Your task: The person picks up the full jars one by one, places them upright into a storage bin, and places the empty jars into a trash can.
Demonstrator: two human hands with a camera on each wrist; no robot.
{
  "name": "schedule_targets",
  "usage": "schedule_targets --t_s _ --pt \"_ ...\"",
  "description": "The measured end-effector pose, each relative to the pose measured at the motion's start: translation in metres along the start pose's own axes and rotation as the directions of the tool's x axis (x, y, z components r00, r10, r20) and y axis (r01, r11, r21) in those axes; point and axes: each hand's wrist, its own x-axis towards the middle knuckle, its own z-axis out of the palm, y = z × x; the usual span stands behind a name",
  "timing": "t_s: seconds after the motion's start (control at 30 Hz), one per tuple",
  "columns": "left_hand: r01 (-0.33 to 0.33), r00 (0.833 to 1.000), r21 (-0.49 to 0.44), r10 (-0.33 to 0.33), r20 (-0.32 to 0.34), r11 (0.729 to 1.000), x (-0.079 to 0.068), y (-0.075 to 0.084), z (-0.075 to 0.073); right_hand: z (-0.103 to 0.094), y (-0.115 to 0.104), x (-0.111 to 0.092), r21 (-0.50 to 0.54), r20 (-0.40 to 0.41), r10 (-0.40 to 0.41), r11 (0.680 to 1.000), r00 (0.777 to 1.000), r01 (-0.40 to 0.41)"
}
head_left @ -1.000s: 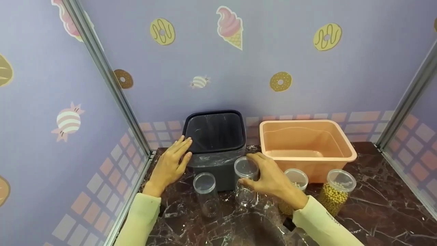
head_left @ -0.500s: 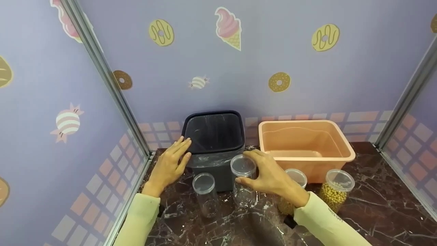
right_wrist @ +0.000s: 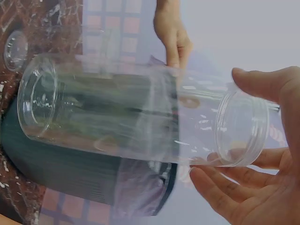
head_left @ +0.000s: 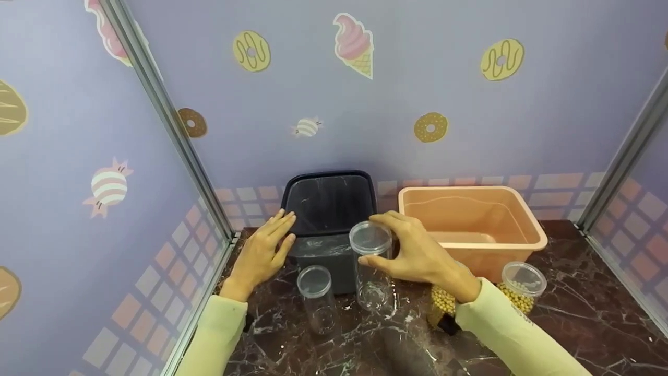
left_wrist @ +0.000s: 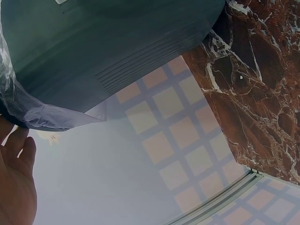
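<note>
My right hand point(head_left: 415, 250) grips a tall clear plastic jar point(right_wrist: 108, 112) near its lidded top, thumb on one side and fingers on the other. This jar looks empty and stands upright in front of a dark bin point(head_left: 329, 206) lined with a clear plastic bag. My left hand point(head_left: 263, 256) rests with extended fingers on the bin's left rim. A second clear, empty-looking jar point(head_left: 318, 303) stands on the table to the left. Near my right forearm are a jar of yellow beans point(head_left: 522, 287) and another bean jar point(head_left: 442, 303), partly hidden by the wrist.
An orange plastic basin point(head_left: 472, 245) stands behind the bean jars against the back wall point(head_left: 334, 141). Everything sits on a dark marbled table point(head_left: 589, 292). A metal-framed side panel point(head_left: 115, 250) closes off the left, and another wall stands at the right.
My right hand has raised the clear jar and brought it slightly left, nearer the bin's front. The left hand has stayed on the bin's rim.
</note>
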Motion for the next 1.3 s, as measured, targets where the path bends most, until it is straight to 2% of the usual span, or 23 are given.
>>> schedule_targets --t_s 0.2,0.4,0.6,0.87,1.07,1.3 --pt "0.000 1.000 -0.004 0.000 0.005 1.000 0.000 0.000 0.002 -0.019 -0.003 0.020 0.039 0.000 -0.034 0.999 0.999 0.034" --pt "0.006 1.000 0.007 -0.006 0.017 1.000 0.000 -0.001 0.001 -0.040 -0.011 0.041 0.045 0.002 -0.012 0.999 1.000 0.012" --pt "0.013 1.000 0.017 -0.013 0.023 1.000 0.000 -0.001 -0.001 -0.053 -0.021 0.058 0.063 -0.007 -0.022 0.998 1.000 0.022" --pt "-0.005 1.000 0.026 0.005 0.012 1.000 -0.001 -0.002 -0.001 -0.066 -0.032 0.080 0.185 0.000 0.080 0.980 0.997 -0.078" --pt "-0.002 1.000 0.024 0.002 0.011 1.000 -0.002 -0.002 -0.002 -0.071 -0.032 0.101 0.160 -0.015 0.081 0.984 0.997 -0.077" --pt "-0.012 1.000 0.033 0.012 0.002 0.999 0.000 0.000 -0.002 -0.073 -0.028 0.125 0.169 -0.066 0.126 0.979 0.990 -0.113"
